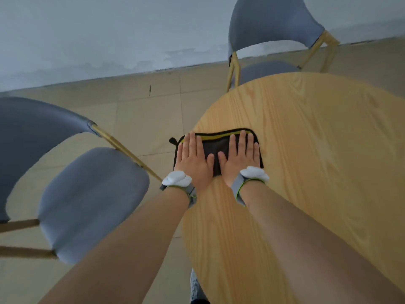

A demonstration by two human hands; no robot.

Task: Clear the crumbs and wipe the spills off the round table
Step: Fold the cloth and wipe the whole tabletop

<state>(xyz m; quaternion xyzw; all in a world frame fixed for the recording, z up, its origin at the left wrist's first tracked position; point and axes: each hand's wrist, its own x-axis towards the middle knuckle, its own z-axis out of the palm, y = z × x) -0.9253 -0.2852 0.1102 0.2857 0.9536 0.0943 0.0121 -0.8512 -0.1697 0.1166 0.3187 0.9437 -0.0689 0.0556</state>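
Observation:
A dark folded cloth [215, 142] with a yellow-green edge lies on the left rim of the round wooden table [317, 150], its left end hanging slightly past the edge. My left hand [194, 160] and my right hand [240, 155] both press flat on the cloth, side by side, fingers extended and pointing away from me. Neither hand grips anything. Each wrist carries a white sensor on a grey strap. I cannot make out crumbs or spills on the blurred tabletop.
A blue-grey chair [87, 200] with wooden legs stands close to the table on the left. A second matching chair [269, 29] is tucked in at the far side. Beige tiled floor [142, 119] and a pale wall lie beyond.

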